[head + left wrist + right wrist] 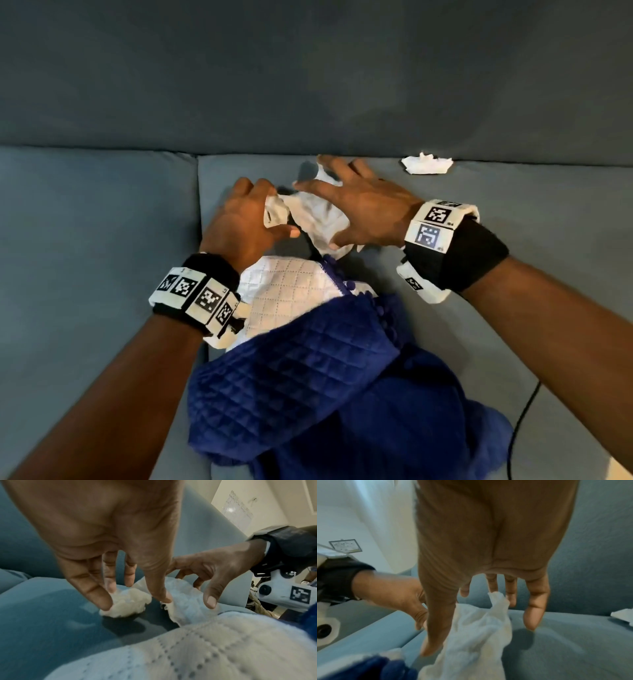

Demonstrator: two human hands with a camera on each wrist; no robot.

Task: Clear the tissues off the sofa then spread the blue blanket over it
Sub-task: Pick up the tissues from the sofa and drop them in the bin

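Note:
A crumpled tissue ball (126,603) lies on the blue-grey sofa seat (102,240), and my left hand (135,601) pinches it between fingertips and thumb. Just to its right a larger flat tissue (479,635) rests on the seat. My right hand (325,214) hovers over that tissue with fingers spread, the fingertips (533,623) close to it. A third tissue (426,164) sits against the backrest at the right. The blue quilted blanket (308,377) lies bunched on the seat below my hands, its white underside (287,291) turned up.
The sofa backrest (308,85) fills the far side. A seam between cushions (198,205) runs just left of my left hand. A black cable (524,418) trails over the seat at the lower right. Bare seat stretches to the left and right.

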